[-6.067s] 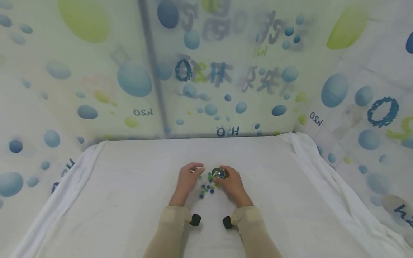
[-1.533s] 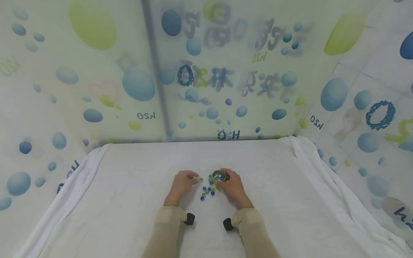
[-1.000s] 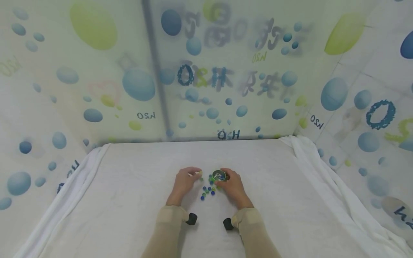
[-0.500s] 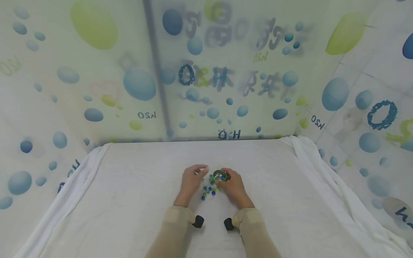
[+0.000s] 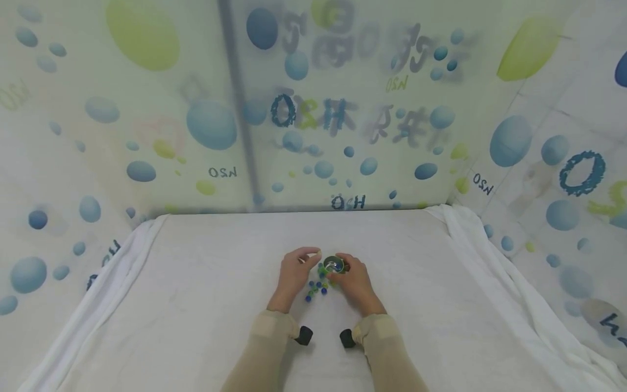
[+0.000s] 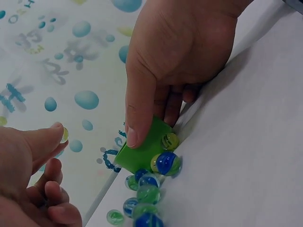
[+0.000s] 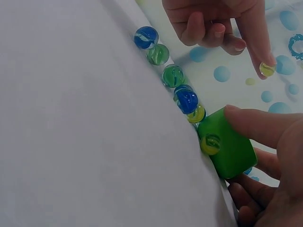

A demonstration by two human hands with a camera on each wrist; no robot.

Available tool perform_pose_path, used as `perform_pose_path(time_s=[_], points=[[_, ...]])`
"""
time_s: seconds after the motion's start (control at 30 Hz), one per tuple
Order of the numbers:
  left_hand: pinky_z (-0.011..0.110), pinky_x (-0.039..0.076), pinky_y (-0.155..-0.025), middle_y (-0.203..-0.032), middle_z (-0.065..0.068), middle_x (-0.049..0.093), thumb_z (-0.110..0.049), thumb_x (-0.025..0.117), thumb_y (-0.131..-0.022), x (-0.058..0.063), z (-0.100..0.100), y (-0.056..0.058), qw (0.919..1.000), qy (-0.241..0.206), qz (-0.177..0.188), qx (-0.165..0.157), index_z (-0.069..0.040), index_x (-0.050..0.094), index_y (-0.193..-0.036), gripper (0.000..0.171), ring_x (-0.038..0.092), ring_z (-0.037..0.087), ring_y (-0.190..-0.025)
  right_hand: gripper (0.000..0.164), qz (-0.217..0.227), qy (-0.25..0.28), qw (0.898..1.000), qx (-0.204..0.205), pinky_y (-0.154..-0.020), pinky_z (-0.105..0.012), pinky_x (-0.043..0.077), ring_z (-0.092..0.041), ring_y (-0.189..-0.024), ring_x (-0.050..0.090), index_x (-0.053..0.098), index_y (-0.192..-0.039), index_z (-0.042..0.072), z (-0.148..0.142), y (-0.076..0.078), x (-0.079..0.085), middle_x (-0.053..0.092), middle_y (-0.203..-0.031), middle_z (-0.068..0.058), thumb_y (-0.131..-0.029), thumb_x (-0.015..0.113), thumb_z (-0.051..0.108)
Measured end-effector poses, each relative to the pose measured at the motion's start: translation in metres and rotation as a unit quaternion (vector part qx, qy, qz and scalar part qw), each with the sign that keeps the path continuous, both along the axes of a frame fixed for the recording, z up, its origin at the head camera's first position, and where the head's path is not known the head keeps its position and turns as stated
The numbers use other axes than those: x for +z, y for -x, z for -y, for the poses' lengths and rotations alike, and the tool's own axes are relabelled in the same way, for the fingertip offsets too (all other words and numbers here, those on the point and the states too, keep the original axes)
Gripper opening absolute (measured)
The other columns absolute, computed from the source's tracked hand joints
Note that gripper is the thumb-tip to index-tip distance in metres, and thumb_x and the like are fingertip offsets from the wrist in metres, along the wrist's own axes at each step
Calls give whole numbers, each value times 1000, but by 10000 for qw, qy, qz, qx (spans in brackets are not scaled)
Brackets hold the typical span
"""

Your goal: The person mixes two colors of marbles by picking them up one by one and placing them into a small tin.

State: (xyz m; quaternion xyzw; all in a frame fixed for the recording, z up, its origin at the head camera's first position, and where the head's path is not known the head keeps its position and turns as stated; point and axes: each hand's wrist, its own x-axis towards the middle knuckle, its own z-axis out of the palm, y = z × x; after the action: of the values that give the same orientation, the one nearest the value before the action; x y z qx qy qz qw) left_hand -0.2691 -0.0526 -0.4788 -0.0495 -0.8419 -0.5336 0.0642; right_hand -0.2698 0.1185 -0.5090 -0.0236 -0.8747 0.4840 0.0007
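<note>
Between its thumb and index finger my left hand (image 5: 295,270) pinches a yellow marble (image 7: 267,69), held in the air left of a small green cup (image 7: 232,142). The other left fingers are loosely curled. My right hand (image 5: 356,279) grips that cup, thumb on one side and fingers on the other, with its mouth tilted up in the head view. Something blue shows inside the shiny interior. Blue, green and yellow glass marbles (image 6: 149,194) lie on the white cloth beside the cup, some very near its wall.
White cloth (image 5: 220,261) covers the table, bunched into folds (image 5: 470,239) along the side edges. Patterned curtains (image 5: 313,136) with bubble prints stand behind and at both sides. Black wrist cameras (image 5: 304,336) sit on both beige sleeves.
Over the last second and a half, my left hand has raised the yellow marble and carried it rightward, closer to the cup. My right hand keeps its grip on the cup with little movement.
</note>
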Motion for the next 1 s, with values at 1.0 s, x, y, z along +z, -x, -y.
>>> perform_pose_path(time_s=[1.0], points=[[28, 42, -56, -79, 0, 58, -28, 66, -93, -2, -13, -2, 9995, 127, 151, -262, -16, 70, -115, 25, 50, 14, -63, 58, -163, -127, 9998, 41, -90, -48, 43, -27, -107, 51, 57, -131, 10, 1, -4, 5, 57, -116, -10, -80, 79, 24]])
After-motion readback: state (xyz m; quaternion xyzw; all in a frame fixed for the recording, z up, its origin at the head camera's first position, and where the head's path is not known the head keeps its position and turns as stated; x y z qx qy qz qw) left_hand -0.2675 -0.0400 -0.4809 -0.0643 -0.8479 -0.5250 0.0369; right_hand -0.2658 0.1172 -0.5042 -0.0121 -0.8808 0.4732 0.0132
